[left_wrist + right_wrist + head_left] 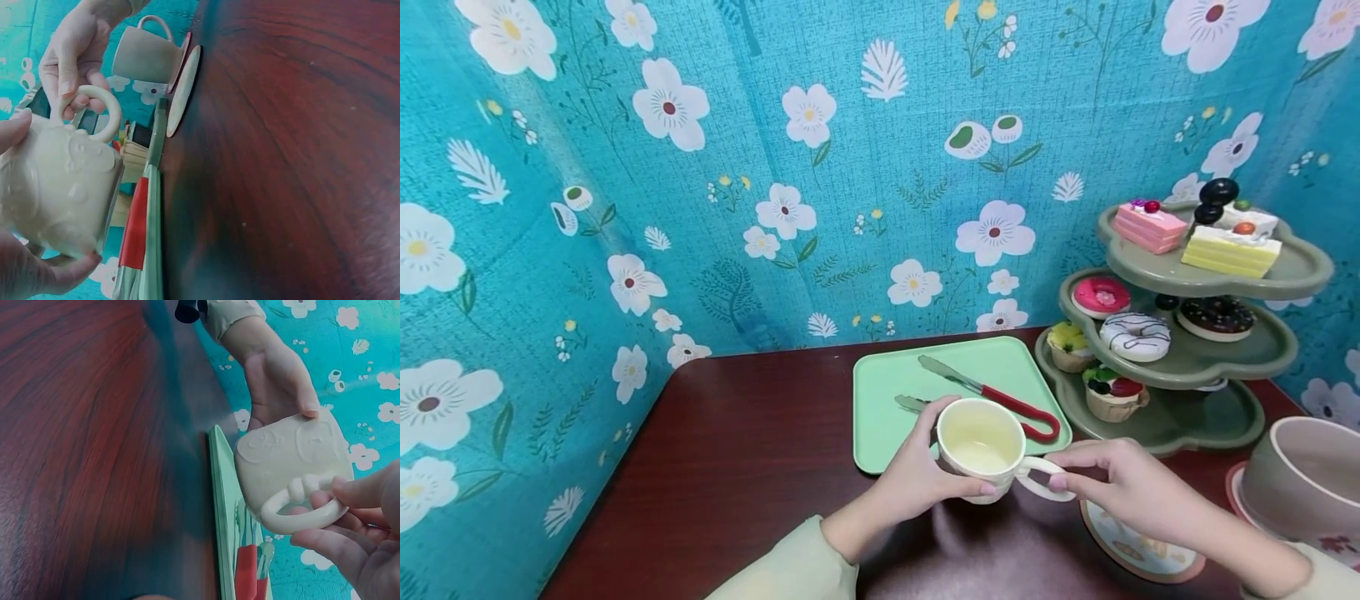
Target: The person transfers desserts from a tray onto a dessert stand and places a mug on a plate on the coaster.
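A cream mug (981, 442) with raised patterns on its side is held up between both hands, over the near edge of the green tray. My left hand (917, 475) grips the mug's body from the left, thumb across its front. On the other side my right hand (1120, 483) pinches the looped handle (306, 519) between thumb and fingers. Both wrist views show the mug clear of the dark wooden table. Behind it, red-handled tongs (1007, 404) lie on the green tray (872, 442), their second arm partly hidden by the mug and left hand.
A three-tier stand (1217, 417) at the right carries toy cakes, donuts and cupcakes. Near the front right sits a larger beige mug (1292, 475) on a coaster. Another round coaster (1150, 554) lies beneath my right forearm. A blue flowered cloth (850, 167) hangs behind the table.
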The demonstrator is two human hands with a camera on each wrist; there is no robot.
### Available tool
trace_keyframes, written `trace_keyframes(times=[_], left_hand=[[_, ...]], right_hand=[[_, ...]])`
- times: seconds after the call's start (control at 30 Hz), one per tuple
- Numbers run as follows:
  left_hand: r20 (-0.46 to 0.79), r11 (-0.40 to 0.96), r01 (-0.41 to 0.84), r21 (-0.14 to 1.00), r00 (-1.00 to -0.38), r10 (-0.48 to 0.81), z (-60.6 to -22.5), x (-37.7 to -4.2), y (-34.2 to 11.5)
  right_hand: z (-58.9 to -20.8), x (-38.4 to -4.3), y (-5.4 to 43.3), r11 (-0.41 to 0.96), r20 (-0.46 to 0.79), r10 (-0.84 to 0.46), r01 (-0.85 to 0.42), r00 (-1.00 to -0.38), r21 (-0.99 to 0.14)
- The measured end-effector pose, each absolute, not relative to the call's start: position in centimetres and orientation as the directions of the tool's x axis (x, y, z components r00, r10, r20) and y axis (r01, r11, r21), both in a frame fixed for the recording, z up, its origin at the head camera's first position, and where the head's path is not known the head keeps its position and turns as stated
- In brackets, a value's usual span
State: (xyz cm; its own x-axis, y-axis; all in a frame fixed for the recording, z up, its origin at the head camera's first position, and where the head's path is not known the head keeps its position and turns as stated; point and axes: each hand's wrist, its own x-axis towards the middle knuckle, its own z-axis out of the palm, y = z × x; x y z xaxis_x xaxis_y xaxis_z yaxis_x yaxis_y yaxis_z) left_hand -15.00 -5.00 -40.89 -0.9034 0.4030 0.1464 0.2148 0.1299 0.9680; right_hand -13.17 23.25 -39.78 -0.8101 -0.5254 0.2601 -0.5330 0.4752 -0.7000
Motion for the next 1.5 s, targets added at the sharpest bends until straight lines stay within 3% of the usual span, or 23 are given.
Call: trace_keyframes(times=[0.23, 0.4, 0.8, 1.07, 1.5], left_hand=[[0.112, 0.076, 0.167, 0.983, -0.874, 0.473, -39.9, -15.4, -5.0], [0.098, 0.131, 0.191, 0.973, -0.851, 0.516, -39.5, -15.6, -5.2], [0.069, 0.206, 0.225, 0.952, -0.817, 0.572, -39.3, -15.9, -6.7], [0.081, 0.228, 0.245, 0.943, -0.828, 0.555, -39.0, -15.7, -8.8], [0.091, 0.292, 0.242, 0.925, -0.889, 0.449, -39.8, -15.5, -12.6]], right_hand=[[-39.6, -12.7, 24.5, 0.533, 0.333, -0.439, -0.540, -0.834, -0.652], [-39.5, -12.3, 25.3, 0.544, 0.379, -0.414, -0.559, -0.828, -0.626], [-39.7, -11.1, 27.3, 0.601, 0.323, -0.339, -0.468, -0.884, -0.648], [-39.7, -10.7, 28.5, 0.664, 0.328, -0.257, -0.412, -0.909, -0.624], [-40.8, -10.2, 31.8, 0.777, 0.234, -0.150, -0.261, -0.961, -0.573]])
